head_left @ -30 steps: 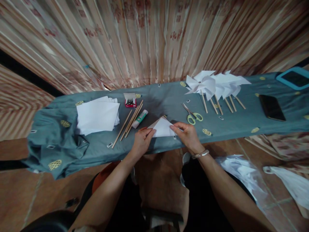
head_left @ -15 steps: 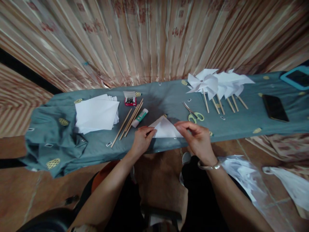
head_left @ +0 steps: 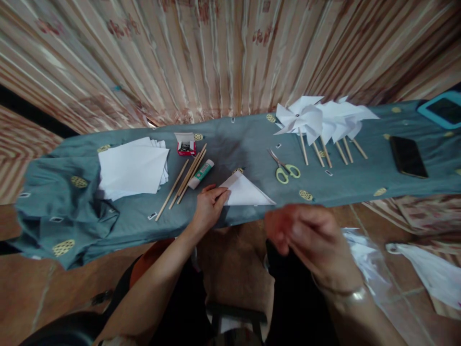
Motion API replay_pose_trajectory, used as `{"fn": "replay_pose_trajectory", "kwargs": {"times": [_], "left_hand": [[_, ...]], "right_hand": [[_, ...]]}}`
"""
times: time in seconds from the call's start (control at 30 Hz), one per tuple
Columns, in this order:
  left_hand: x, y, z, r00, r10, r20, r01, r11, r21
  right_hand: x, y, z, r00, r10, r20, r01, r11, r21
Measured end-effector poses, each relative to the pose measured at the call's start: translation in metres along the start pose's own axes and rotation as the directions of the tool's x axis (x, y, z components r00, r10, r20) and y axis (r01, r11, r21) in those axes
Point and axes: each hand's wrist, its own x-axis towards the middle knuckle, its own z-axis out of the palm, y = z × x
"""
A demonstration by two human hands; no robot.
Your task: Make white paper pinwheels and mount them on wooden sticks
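Note:
A white paper folded into a triangle (head_left: 247, 192) lies near the front edge of the table with the grey-blue cloth (head_left: 234, 149). My left hand (head_left: 208, 207) rests on the triangle's left corner, its fingers pressed down on the paper. My right hand (head_left: 309, 240) is lifted off the table toward me and blurred by motion; its fingers look loosely curled and I see nothing in them. Green-handled scissors (head_left: 284, 169) lie just beyond the triangle to the right.
A stack of white paper squares (head_left: 133, 167) lies at the left, beside wooden sticks (head_left: 185, 180), a glue stick (head_left: 200, 174) and a small red box of pins (head_left: 185, 144). Finished paper pinwheels (head_left: 320, 122) lie at the back right, then a dark phone (head_left: 407, 156) and a teal-framed tablet (head_left: 442, 109).
My right hand has left the triangle's right corner and pulled back toward my body, off the table. The left hand stays on the paper's left corner.

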Motion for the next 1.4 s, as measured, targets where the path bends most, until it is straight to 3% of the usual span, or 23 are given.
{"fn": "replay_pose_trajectory", "kwargs": {"times": [0.07,0.13,0.2,0.43,0.6,0.8,0.87,0.93,1.07,1.13,1.2,1.4], "left_hand": [[0.000,-0.001,0.000,1.000,0.002,-0.007,-0.002,1.000,-0.001],[-0.001,-0.001,0.000,1.000,0.006,-0.014,-0.006,1.000,-0.010],[-0.001,-0.001,0.000,1.000,0.008,-0.021,-0.009,1.000,-0.020],[-0.002,0.003,-0.004,1.000,0.008,-0.029,-0.009,0.999,-0.031],[-0.003,0.003,-0.004,1.000,0.009,-0.015,-0.010,0.999,-0.043],[-0.004,-0.002,-0.010,0.998,-0.022,-0.058,0.018,0.998,-0.061],[-0.006,0.001,-0.014,0.993,0.062,-0.099,-0.061,0.998,0.014],[-0.012,0.007,-0.016,0.970,0.224,-0.099,-0.208,0.966,0.151],[-0.034,0.020,-0.002,0.883,0.453,0.126,-0.469,0.835,0.289],[-0.045,0.024,0.009,0.857,0.458,0.239,-0.514,0.793,0.326],[-0.052,0.025,0.017,0.860,0.405,0.311,-0.501,0.790,0.354],[-0.052,0.021,0.014,0.903,0.317,0.289,-0.418,0.801,0.429]], "right_hand": [[0.024,0.014,-0.009,0.985,0.022,-0.170,-0.025,1.000,-0.014],[0.043,0.028,-0.018,0.942,-0.002,-0.337,-0.035,0.994,-0.105],[0.055,0.040,-0.025,0.918,-0.058,-0.392,-0.021,0.981,-0.194],[0.064,0.063,-0.027,0.952,-0.049,-0.302,-0.098,0.887,-0.452],[0.079,0.075,-0.017,0.974,0.092,-0.205,-0.159,0.927,-0.339],[0.092,0.085,-0.016,0.968,0.144,-0.206,-0.195,0.949,-0.249],[0.094,0.090,-0.017,0.962,0.112,-0.248,-0.189,0.932,-0.310],[0.095,0.095,-0.017,0.957,0.056,-0.286,-0.175,0.895,-0.410],[0.095,0.097,-0.010,0.960,-0.070,-0.271,-0.128,0.752,-0.647],[0.094,0.094,-0.005,0.960,-0.125,-0.250,-0.105,0.667,-0.738],[0.092,0.093,-0.002,0.959,-0.180,-0.220,-0.070,0.602,-0.796],[0.090,0.099,-0.002,0.945,-0.288,-0.155,0.025,0.537,-0.843]]}}
